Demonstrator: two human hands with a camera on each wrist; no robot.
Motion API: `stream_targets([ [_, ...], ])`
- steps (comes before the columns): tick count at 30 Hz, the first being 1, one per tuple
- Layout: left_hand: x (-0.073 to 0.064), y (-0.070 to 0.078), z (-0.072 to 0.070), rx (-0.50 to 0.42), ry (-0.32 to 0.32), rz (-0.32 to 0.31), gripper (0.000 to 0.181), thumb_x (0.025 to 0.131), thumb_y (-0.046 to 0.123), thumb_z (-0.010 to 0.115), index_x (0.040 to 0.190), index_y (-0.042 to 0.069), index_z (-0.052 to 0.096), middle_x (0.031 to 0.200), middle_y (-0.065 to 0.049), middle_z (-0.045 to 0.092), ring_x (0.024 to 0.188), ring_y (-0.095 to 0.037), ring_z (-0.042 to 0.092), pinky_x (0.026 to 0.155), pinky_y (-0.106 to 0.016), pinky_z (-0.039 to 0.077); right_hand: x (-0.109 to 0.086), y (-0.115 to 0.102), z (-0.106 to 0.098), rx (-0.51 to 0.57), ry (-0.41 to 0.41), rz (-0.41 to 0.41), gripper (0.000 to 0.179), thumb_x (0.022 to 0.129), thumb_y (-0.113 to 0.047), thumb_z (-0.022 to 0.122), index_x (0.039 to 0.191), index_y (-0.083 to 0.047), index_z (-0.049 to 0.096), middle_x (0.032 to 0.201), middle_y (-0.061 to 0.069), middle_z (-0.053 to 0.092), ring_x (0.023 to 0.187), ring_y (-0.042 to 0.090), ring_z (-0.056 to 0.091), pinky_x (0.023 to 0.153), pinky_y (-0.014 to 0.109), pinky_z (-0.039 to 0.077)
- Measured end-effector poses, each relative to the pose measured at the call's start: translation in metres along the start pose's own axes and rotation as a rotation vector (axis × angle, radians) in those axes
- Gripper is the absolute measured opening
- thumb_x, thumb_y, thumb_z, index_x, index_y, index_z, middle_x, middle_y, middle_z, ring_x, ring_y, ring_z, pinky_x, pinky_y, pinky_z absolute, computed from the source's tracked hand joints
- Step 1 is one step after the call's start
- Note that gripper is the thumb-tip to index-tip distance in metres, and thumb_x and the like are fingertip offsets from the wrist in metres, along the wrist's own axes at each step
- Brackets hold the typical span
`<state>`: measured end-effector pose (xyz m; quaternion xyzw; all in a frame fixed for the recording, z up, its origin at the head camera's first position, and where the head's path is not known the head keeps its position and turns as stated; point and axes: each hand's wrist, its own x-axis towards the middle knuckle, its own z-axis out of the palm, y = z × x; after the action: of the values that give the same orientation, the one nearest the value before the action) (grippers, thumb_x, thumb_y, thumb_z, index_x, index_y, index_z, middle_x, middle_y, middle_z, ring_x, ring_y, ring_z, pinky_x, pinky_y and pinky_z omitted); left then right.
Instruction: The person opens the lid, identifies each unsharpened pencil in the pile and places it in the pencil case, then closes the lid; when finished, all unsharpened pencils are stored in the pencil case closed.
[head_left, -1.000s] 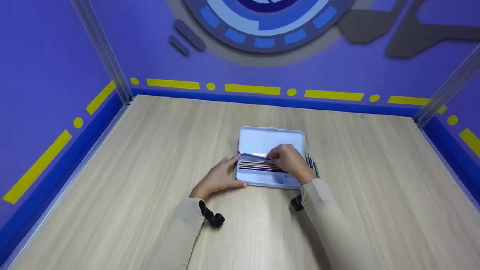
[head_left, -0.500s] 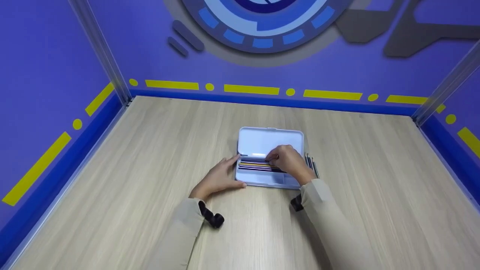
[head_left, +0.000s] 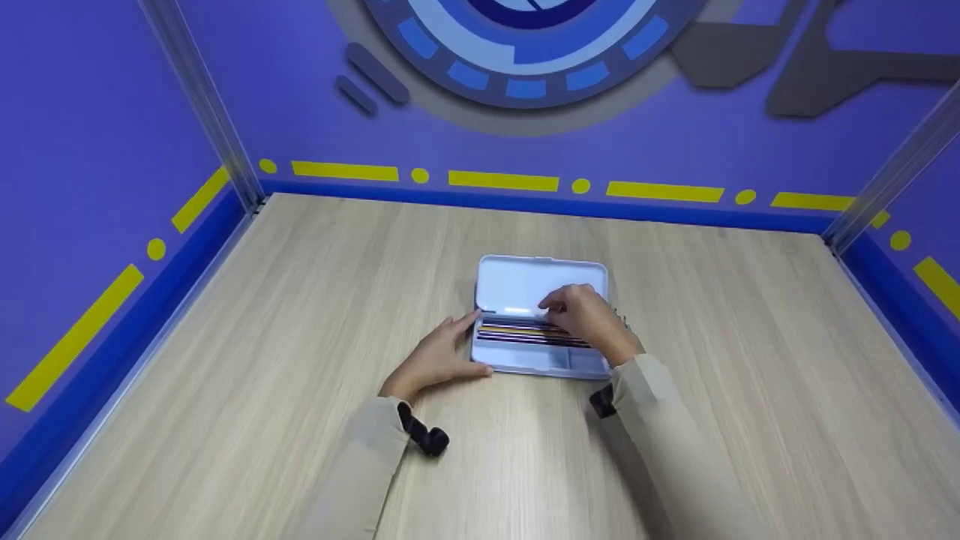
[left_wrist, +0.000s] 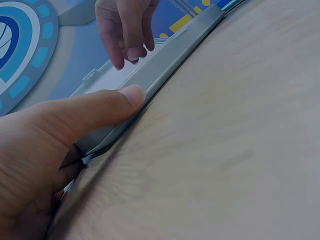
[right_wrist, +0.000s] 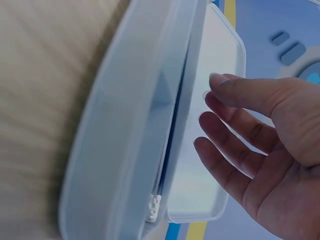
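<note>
A white pencil case (head_left: 525,361) lies on the table with its lid (head_left: 514,281) tilted back. Several dark pencils and a yellow one (head_left: 510,330) lie side by side inside it. My left hand (head_left: 439,354) holds the left end of the case; in the left wrist view its thumb (left_wrist: 112,105) presses the front wall. Over the right half of the case hovers my right hand (head_left: 589,319), fingers loosely bent. The right wrist view shows nothing between its thumb and fingers (right_wrist: 227,150). A silvery pencil end (right_wrist: 153,207) shows inside the case there.
Beside the right end of the case, tips of loose pencils (head_left: 625,321) show, mostly hidden by my right hand. A wood-grain table (head_left: 300,300) surrounds the case. Blue printed panels (head_left: 465,142) stand at the back and sides.
A dark pencil, slanted in my right fingers a second ago, now lies with the others in the case. My right hand has let go and shifted slightly right. The left hand keeps its place.
</note>
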<state>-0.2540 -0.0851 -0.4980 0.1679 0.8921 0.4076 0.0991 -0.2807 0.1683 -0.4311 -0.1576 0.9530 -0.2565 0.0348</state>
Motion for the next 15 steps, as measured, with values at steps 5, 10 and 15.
stream_targets([
  [5, 0.000, -0.002, 0.000, -0.011, 0.001, 0.009, 0.103, 0.067, 0.044, 0.085, 0.152, 0.022, 0.031, 0.155, -0.010, 0.033, 0.145, -0.042, 0.018, 0.116, -0.056, 0.021, 0.002, 0.003, -0.008, 0.019, -0.006, 0.045, 0.022, 0.091, -0.009, 0.064, 0.110, -0.004, 0.072, 0.106, 0.011, 0.072, 0.093, 0.021, 0.066, 0.087, 0.039, 0.055],
  [10, 0.000, -0.002, 0.001, -0.008, 0.000, 0.007, 0.103, 0.067, 0.045, 0.084, 0.152, 0.023, 0.031, 0.155, -0.008, 0.033, 0.146, -0.041, 0.017, 0.116, -0.056, 0.020, 0.003, 0.007, -0.020, 0.029, 0.007, 0.080, 0.029, 0.094, -0.013, 0.060, 0.121, -0.004, 0.067, 0.117, 0.013, 0.068, 0.106, 0.026, 0.064, 0.097, 0.043, 0.050],
  [15, 0.000, -0.002, 0.000, -0.009, 0.000, 0.026, 0.103, 0.067, 0.045, 0.084, 0.152, 0.021, 0.031, 0.155, -0.009, 0.033, 0.145, -0.042, 0.018, 0.116, -0.056, 0.021, 0.007, 0.013, -0.029, 0.029, 0.042, 0.098, 0.035, 0.097, -0.019, 0.056, 0.130, -0.007, 0.060, 0.133, 0.015, 0.059, 0.126, 0.032, 0.052, 0.107, 0.048, 0.041],
])
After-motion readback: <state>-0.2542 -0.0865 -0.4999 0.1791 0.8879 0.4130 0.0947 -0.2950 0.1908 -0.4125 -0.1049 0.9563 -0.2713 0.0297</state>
